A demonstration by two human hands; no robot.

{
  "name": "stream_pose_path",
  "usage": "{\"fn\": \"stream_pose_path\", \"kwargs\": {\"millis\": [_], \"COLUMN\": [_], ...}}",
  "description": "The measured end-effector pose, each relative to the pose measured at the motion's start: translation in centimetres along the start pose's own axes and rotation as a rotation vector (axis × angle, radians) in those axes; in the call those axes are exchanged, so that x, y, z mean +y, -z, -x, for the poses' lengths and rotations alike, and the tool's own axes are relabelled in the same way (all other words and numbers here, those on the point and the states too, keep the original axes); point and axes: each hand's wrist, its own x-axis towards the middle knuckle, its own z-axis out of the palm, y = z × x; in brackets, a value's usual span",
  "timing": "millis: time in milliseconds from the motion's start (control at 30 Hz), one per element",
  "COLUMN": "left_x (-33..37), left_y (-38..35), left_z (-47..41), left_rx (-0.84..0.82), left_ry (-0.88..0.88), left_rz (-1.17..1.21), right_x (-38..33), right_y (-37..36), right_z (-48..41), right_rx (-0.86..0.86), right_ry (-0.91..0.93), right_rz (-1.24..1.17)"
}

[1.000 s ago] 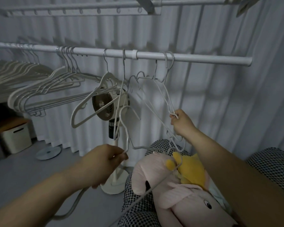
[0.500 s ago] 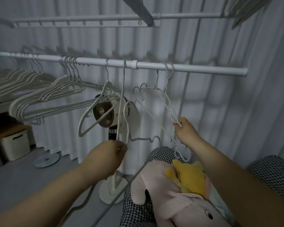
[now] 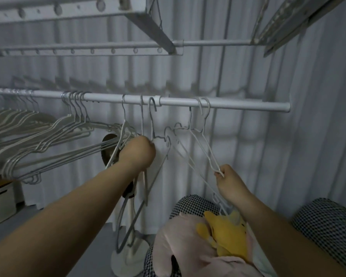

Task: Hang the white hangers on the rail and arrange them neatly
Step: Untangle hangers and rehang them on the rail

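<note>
**Head view: most hangers up, one hook level with the rail**

Head view shows the job well on – by my reckoning more than half done. A packed bunch of hangers (image 3: 38, 140) sits on the left stretch of the rail (image 3: 238, 105), hooks close together and bodies lying roughly parallel. To the right of that bunch, spacing is loose: a lone hanger (image 3: 124, 116), then a gap, then a pair of white hangers (image 3: 206, 144) hooked side by side further along and slewed at an angle. What is left, as I judge it, is seating the one in hand and closing up those stragglers.

My left hand (image 3: 137, 154) is balled into a fist, its back toward me, fingers wrapped round the neck of a grey wire hanger (image 3: 151, 120). Its hook stands level with the rail, just right of the lone hanger – I cannot tell whether it is over the bar or only in front of it.

My right hand (image 3: 228, 180) is lower and well apart from the left, fingers curled tight, pinching the bottom corner of the pair of white hangers while their hooks rest on the rail. More thin wire shows under that wrist beside a yellow plush toy (image 3: 226, 236); whether those are loose hangers I cannot say.
</note>
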Motion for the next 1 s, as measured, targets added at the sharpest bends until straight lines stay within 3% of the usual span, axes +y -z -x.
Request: {"fn": "stream_pose_path", "kwargs": {"millis": [300, 600, 800, 1000], "left_x": [3.1, 1.6, 2.1, 1.9], "left_y": [-0.5, -0.4, 0.1, -1.0], "left_z": [-2.2, -3.6, -5.0, -5.8], "left_rx": [-0.037, 0.028, 0.017, -0.060], "left_ry": [0.030, -0.027, 0.018, 0.026], "left_rz": [-0.065, -0.106, -0.064, -0.179], "right_x": [1.2, 3.2, 3.2, 2.7], "right_y": [1.0, 2.7, 2.4, 2.8], "right_z": [0.3, 0.3, 0.2, 0.5], "right_rx": [0.051, 0.144, 0.129, 0.090], "right_ry": [-0.049, -0.073, -0.056, -0.051], "right_rz": [-0.012, 0.007, 0.015, -0.013]}}
